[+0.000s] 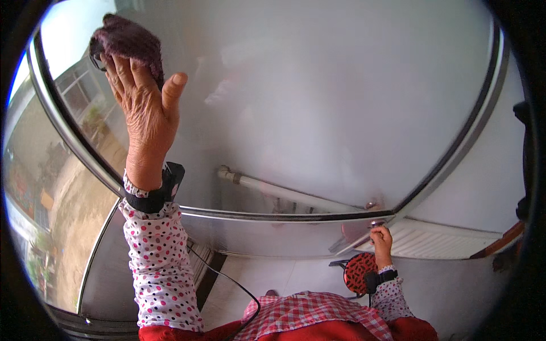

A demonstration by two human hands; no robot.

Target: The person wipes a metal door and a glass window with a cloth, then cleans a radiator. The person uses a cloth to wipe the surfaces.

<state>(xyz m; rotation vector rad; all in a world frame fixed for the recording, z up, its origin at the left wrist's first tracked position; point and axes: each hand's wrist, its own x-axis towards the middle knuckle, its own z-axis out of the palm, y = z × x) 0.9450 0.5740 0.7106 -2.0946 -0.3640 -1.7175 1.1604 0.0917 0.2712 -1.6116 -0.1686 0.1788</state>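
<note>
A large glass door panel (324,111) with a metal and black rim fills the view before me. My left hand (147,102) is raised at the upper left, its fingers pressing a dark purple fluffy cloth (130,40) to the glass, the thumb spread apart. Faint whitish smears (219,91) show to the right of it. My right hand (381,239) is lower right, its fingers curled around a small metal handle or knob (377,223) at the door frame's lower corner. Both wrists wear black bands with small devices.
A round red and black patterned stool (360,273) stands below my right hand. A white ribbed radiator (443,238) is at the right. A pipe (290,194) shows in the glass. A black cable (230,277) hangs by my left sleeve. A yard (72,213) lies outside at left.
</note>
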